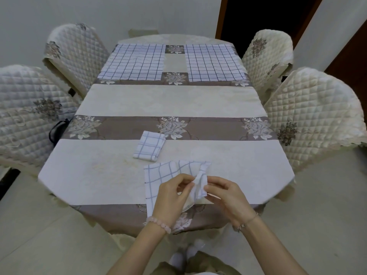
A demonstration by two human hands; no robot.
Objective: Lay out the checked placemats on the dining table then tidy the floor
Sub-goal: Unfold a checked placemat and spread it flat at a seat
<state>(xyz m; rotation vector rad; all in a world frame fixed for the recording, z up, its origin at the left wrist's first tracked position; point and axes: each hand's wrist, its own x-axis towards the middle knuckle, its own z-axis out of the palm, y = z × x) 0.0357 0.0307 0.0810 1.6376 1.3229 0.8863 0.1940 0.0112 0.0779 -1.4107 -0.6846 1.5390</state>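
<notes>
Two checked placemats lie flat at the far end of the dining table [119, 175]: one on the left [133, 62], one on the right [214, 63]. A folded checked placemat [149, 148] rests near the table's middle. Close to the near edge, a partly unfolded checked placemat [158, 181] is held above the tablecloth. My left hand [172, 197] pinches a bunched fold of it from the left, and my right hand [226, 195] pinches the same fold from the right.
Quilted chair covers flank the table: two on the left [29, 116] [75, 54] and two on the right [317, 120] [266, 56]. A dark strap [57, 130] hangs by the near left chair. Pale tiled floor [39, 235] surrounds the table; a dark doorway [258, 12] is behind.
</notes>
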